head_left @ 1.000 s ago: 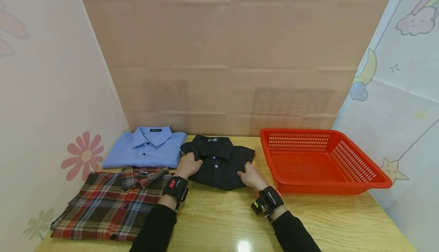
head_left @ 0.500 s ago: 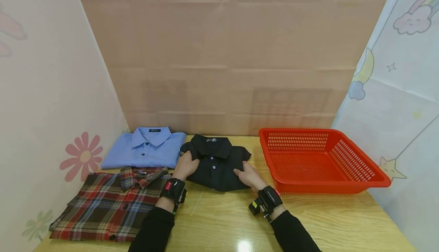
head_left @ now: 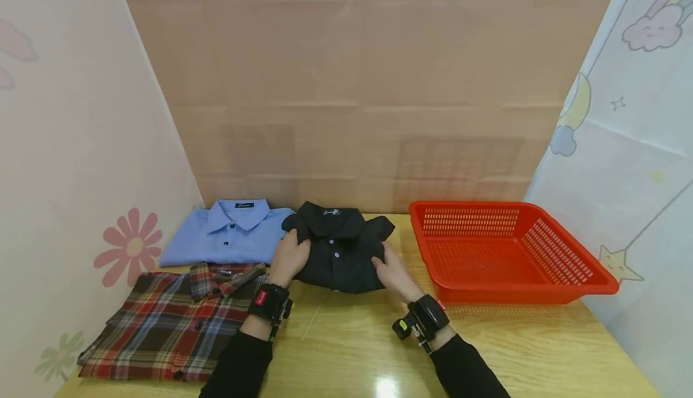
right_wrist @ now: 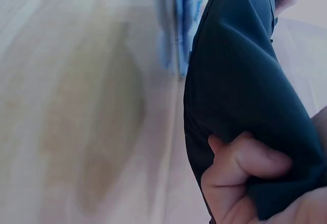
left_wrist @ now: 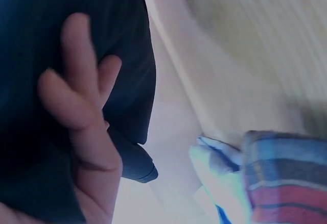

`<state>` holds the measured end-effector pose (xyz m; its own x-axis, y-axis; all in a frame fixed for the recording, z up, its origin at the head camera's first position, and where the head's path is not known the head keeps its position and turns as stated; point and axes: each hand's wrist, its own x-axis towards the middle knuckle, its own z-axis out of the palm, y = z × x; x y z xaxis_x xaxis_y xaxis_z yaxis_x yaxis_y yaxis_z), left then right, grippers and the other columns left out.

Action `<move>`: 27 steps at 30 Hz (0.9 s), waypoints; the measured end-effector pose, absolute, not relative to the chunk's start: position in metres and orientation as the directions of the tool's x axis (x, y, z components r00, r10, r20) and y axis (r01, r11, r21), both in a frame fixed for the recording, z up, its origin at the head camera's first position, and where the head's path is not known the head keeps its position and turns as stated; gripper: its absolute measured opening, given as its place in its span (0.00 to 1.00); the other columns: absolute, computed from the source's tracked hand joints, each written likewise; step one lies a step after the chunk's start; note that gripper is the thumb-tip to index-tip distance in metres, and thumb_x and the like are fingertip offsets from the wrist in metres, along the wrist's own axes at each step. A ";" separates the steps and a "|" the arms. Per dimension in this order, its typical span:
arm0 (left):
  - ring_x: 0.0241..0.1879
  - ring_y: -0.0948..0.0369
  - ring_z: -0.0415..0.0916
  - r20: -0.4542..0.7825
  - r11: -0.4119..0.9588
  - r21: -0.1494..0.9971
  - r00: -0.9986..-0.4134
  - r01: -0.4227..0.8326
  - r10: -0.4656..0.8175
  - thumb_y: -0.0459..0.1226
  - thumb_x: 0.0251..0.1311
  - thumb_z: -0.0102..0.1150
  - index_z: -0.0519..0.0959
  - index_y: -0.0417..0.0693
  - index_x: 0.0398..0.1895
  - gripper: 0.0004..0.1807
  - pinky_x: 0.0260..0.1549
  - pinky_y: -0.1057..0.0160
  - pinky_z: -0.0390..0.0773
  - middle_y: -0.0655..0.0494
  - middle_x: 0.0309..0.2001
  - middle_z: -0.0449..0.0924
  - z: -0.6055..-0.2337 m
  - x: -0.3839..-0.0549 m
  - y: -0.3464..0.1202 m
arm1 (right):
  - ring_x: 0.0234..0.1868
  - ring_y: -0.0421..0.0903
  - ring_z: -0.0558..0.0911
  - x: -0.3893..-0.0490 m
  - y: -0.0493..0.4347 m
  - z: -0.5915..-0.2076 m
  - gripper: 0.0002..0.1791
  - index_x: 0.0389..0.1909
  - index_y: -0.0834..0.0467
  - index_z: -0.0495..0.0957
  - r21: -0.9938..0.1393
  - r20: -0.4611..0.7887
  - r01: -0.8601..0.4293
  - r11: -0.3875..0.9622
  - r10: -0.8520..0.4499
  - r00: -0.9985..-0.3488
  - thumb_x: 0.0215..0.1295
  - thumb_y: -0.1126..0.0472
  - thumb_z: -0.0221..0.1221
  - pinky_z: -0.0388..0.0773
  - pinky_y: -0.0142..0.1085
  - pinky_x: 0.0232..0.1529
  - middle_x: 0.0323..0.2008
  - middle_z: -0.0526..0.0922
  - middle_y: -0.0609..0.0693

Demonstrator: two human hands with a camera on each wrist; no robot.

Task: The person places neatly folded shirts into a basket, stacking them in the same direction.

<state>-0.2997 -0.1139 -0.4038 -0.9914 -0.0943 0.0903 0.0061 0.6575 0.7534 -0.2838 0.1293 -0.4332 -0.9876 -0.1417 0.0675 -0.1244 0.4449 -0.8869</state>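
A folded black shirt (head_left: 341, 260) with a collar and pale buttons is held between both hands at the middle of the table. My left hand (head_left: 290, 258) grips its left side, thumb on top. On the right side, my right hand (head_left: 395, 272) pinches the edge. In the left wrist view, fingers (left_wrist: 79, 55) spread under the dark cloth. The right wrist view has curled fingers (right_wrist: 240, 168) against the shirt's underside, with bare table showing beneath it, so the shirt is raised.
A folded light blue shirt (head_left: 233, 235) lies at the back left, close beside the black one. In front of it lies a folded plaid shirt (head_left: 173, 326). A red plastic basket (head_left: 503, 299) stands on the right. Brown paper (head_left: 346, 85) covers the back wall.
Both hands have lifted the black shirt a little off the table; its collar and front edge now sit higher. The other shirts and the basket have stayed put.
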 end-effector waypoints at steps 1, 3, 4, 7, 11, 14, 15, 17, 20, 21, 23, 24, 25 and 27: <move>0.69 0.38 0.60 0.099 0.651 0.759 -0.990 0.009 -0.101 0.42 0.68 0.44 0.57 0.31 0.73 0.34 0.67 0.42 0.62 0.33 0.71 0.61 -0.401 -0.299 -0.113 | 0.70 0.63 0.64 -0.282 0.130 -0.429 0.28 0.72 0.68 0.53 -0.891 0.075 -0.128 0.436 -0.138 -0.988 0.75 0.66 0.46 0.60 0.58 0.69 0.70 0.63 0.66; 0.70 0.38 0.60 0.116 0.633 0.774 -0.987 0.021 -0.109 0.42 0.68 0.44 0.57 0.32 0.73 0.34 0.67 0.42 0.62 0.33 0.71 0.60 -0.396 -0.298 -0.110 | 0.68 0.62 0.67 -0.279 0.132 -0.421 0.27 0.71 0.67 0.54 -0.896 0.087 -0.132 0.425 -0.125 -0.988 0.75 0.65 0.46 0.62 0.58 0.68 0.69 0.65 0.66; 0.70 0.39 0.59 0.123 0.622 0.782 -0.986 0.026 -0.114 0.43 0.68 0.44 0.57 0.33 0.73 0.35 0.68 0.42 0.61 0.34 0.71 0.60 -0.394 -0.297 -0.109 | 0.68 0.62 0.67 -0.277 0.133 -0.416 0.28 0.72 0.66 0.54 -0.892 0.092 -0.133 0.432 -0.115 -0.989 0.75 0.65 0.47 0.62 0.58 0.68 0.69 0.65 0.65; 0.71 0.39 0.58 0.147 0.596 0.802 -0.981 0.043 -0.127 0.44 0.68 0.44 0.57 0.35 0.74 0.35 0.68 0.42 0.60 0.35 0.72 0.59 -0.386 -0.293 -0.107 | 0.67 0.62 0.68 -0.272 0.136 -0.402 0.29 0.72 0.66 0.56 -0.866 0.125 -0.154 0.477 -0.092 -0.988 0.75 0.62 0.49 0.64 0.59 0.67 0.69 0.66 0.65; 0.71 0.40 0.58 0.188 0.580 0.811 -0.974 0.080 -0.129 0.44 0.68 0.45 0.57 0.37 0.75 0.35 0.68 0.43 0.60 0.37 0.73 0.59 -0.377 -0.288 -0.102 | 0.65 0.63 0.71 -0.264 0.143 -0.382 0.29 0.72 0.65 0.57 -0.819 0.172 -0.188 0.543 -0.082 -0.982 0.74 0.60 0.50 0.66 0.58 0.65 0.67 0.68 0.65; 0.71 0.40 0.58 0.213 0.566 0.817 -0.969 0.107 -0.124 0.45 0.69 0.45 0.58 0.39 0.75 0.35 0.68 0.43 0.61 0.39 0.73 0.60 -0.372 -0.287 -0.095 | 0.62 0.63 0.73 -0.261 0.152 -0.371 0.29 0.72 0.65 0.57 -0.798 0.184 -0.195 0.570 -0.077 -0.980 0.75 0.59 0.49 0.69 0.57 0.63 0.65 0.70 0.65; 0.70 0.40 0.59 0.222 0.556 0.823 -0.968 0.120 -0.120 0.45 0.69 0.46 0.58 0.39 0.75 0.34 0.68 0.43 0.62 0.39 0.72 0.61 -0.370 -0.287 -0.093 | 0.62 0.63 0.74 -0.260 0.155 -0.368 0.29 0.72 0.64 0.57 -0.799 0.182 -0.193 0.570 -0.077 -0.980 0.75 0.58 0.48 0.70 0.56 0.62 0.64 0.71 0.65; 0.69 0.40 0.61 0.237 0.537 0.832 -0.965 0.140 -0.116 0.45 0.68 0.46 0.59 0.39 0.74 0.34 0.67 0.42 0.63 0.38 0.71 0.63 -0.366 -0.287 -0.088 | 0.62 0.62 0.74 -0.258 0.161 -0.362 0.28 0.72 0.62 0.56 -0.817 0.167 -0.184 0.547 -0.082 -0.983 0.76 0.58 0.48 0.70 0.56 0.62 0.65 0.70 0.64; 0.68 0.40 0.63 0.255 0.499 0.850 -0.961 0.170 -0.107 0.44 0.68 0.47 0.59 0.38 0.74 0.34 0.66 0.42 0.64 0.38 0.70 0.63 -0.363 -0.287 -0.080 | 0.61 0.61 0.74 -0.257 0.170 -0.357 0.28 0.72 0.60 0.56 -0.848 0.143 -0.170 0.502 -0.092 -0.985 0.76 0.57 0.47 0.71 0.55 0.61 0.64 0.70 0.63; 0.68 0.40 0.63 0.259 0.487 0.855 -0.960 0.177 -0.105 0.43 0.68 0.47 0.59 0.38 0.74 0.34 0.65 0.42 0.64 0.38 0.70 0.64 -0.362 -0.287 -0.077 | 0.62 0.61 0.73 -0.257 0.173 -0.355 0.28 0.72 0.60 0.55 -0.860 0.129 -0.159 0.485 -0.096 -0.987 0.77 0.57 0.47 0.71 0.55 0.61 0.65 0.69 0.63; 0.69 0.41 0.62 0.273 0.462 0.865 -0.957 0.198 -0.101 0.43 0.68 0.48 0.58 0.37 0.74 0.34 0.66 0.42 0.64 0.38 0.71 0.63 -0.362 -0.287 -0.071 | 0.63 0.60 0.72 -0.257 0.179 -0.353 0.28 0.73 0.60 0.55 -0.877 0.101 -0.134 0.461 -0.096 -0.990 0.77 0.56 0.47 0.71 0.54 0.62 0.66 0.67 0.62; 0.69 0.42 0.62 0.273 0.448 0.870 -0.957 0.203 -0.097 0.43 0.69 0.48 0.58 0.38 0.74 0.34 0.66 0.42 0.64 0.39 0.71 0.63 -0.362 -0.286 -0.068 | 0.64 0.60 0.71 -0.257 0.182 -0.352 0.29 0.73 0.60 0.54 -0.883 0.086 -0.121 0.453 -0.098 -0.991 0.76 0.56 0.47 0.70 0.55 0.62 0.67 0.66 0.62; 0.69 0.42 0.63 0.278 0.437 0.874 -0.956 0.212 -0.092 0.43 0.69 0.48 0.59 0.39 0.74 0.33 0.66 0.43 0.64 0.40 0.71 0.63 -0.361 -0.286 -0.064 | 0.65 0.61 0.70 -0.257 0.186 -0.351 0.30 0.74 0.60 0.53 -0.888 0.073 -0.110 0.447 -0.098 -0.992 0.76 0.56 0.47 0.69 0.55 0.63 0.68 0.64 0.62; 0.67 0.43 0.66 0.290 0.417 0.879 -0.953 0.231 -0.083 0.43 0.69 0.48 0.60 0.40 0.74 0.32 0.64 0.43 0.67 0.41 0.70 0.66 -0.361 -0.285 -0.057 | 0.67 0.61 0.68 -0.258 0.194 -0.348 0.32 0.75 0.60 0.51 -0.888 0.045 -0.083 0.452 -0.093 -0.995 0.76 0.56 0.47 0.68 0.56 0.64 0.71 0.61 0.62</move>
<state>-0.2847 -0.0572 -0.3610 -0.9534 -0.0830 0.2900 0.2310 0.4171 0.8790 -0.2576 0.1938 -0.3483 -0.9946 -0.0931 0.0454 -0.0828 0.4520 -0.8882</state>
